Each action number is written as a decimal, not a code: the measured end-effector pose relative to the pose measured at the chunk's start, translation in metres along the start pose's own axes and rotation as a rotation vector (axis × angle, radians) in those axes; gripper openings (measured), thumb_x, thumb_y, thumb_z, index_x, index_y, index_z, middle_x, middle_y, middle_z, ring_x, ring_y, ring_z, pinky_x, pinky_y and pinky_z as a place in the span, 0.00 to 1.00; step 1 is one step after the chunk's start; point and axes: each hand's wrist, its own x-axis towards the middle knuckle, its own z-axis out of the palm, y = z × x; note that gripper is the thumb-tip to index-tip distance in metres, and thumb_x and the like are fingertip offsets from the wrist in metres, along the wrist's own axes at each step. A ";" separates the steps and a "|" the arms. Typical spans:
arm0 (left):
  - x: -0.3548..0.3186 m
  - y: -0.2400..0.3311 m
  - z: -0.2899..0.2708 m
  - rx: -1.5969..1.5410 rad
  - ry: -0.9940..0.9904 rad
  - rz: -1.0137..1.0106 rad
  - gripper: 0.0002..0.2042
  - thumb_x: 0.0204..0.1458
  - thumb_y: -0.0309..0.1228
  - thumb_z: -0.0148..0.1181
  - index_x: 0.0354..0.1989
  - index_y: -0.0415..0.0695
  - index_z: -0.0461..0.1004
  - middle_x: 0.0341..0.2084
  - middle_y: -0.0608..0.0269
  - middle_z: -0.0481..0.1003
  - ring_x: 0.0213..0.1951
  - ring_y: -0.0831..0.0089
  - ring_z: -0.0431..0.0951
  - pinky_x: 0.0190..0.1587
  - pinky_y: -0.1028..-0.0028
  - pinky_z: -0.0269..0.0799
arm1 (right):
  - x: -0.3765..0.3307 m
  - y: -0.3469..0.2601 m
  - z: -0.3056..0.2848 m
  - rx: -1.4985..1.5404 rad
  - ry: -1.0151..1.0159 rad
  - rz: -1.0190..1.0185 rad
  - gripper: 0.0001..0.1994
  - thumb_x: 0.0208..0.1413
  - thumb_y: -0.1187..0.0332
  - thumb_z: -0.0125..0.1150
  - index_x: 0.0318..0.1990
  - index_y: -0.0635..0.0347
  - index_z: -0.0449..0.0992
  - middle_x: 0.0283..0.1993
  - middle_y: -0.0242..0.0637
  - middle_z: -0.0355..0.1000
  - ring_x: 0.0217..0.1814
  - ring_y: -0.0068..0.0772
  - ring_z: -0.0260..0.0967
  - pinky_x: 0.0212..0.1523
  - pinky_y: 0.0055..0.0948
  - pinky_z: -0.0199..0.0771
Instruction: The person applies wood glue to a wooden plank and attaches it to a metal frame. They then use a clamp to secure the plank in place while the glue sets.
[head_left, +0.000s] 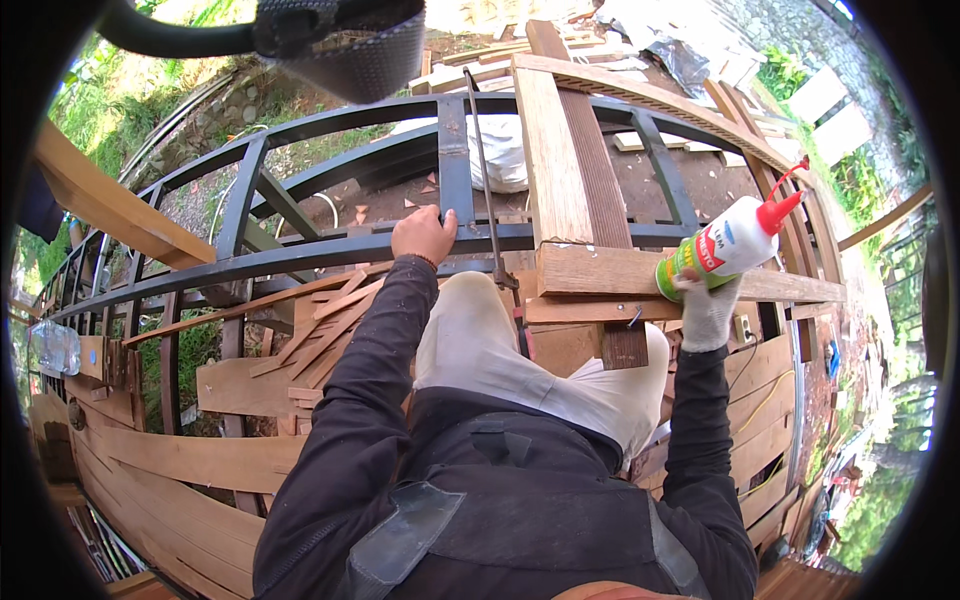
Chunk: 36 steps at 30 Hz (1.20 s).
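The white plastic glue bottle with a red nozzle (pixel 728 245) sits tilted above the pale wooden plank (pixel 690 275), clamped at its base by the gloved right hand (pixel 706 310). It looks light and squeezable, best held mid-body. The bare left hand (pixel 423 235) grips the black steel frame rail (pixel 300 255).

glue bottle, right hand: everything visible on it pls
The glue bottle is white plastic with a red pointed nozzle and a green-and-red label band near its base. The gloved right hand grips its lower end, tilting the nozzle up and to the right. It hangs just above the wooden plank; contact is unclear.
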 end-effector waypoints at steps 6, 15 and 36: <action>-0.003 0.000 0.001 0.012 0.009 0.007 0.20 0.59 0.49 0.54 0.30 0.43 0.79 0.31 0.50 0.81 0.36 0.49 0.83 0.42 0.54 0.77 | -0.003 -0.030 0.005 -0.372 -0.217 -0.057 0.40 0.43 0.78 0.73 0.65 0.59 0.58 0.60 0.41 0.68 0.58 0.31 0.71 0.56 0.33 0.77; -0.004 0.002 0.005 0.063 0.051 0.015 0.19 0.58 0.48 0.54 0.30 0.44 0.78 0.30 0.51 0.81 0.35 0.50 0.83 0.41 0.54 0.77 | 0.039 -0.158 -0.063 -0.138 0.042 -0.281 0.34 0.45 0.84 0.50 0.66 0.61 0.65 0.58 0.45 0.68 0.57 0.38 0.71 0.51 0.34 0.81; 0.063 0.135 -0.060 -0.577 0.407 0.727 0.19 0.53 0.36 0.63 0.53 0.43 0.76 0.51 0.50 0.77 0.56 0.52 0.74 0.63 0.57 0.64 | 0.060 -0.138 0.040 0.324 0.009 -0.339 0.23 0.52 0.77 0.52 0.58 0.69 0.70 0.54 0.49 0.76 0.54 0.46 0.77 0.58 0.43 0.78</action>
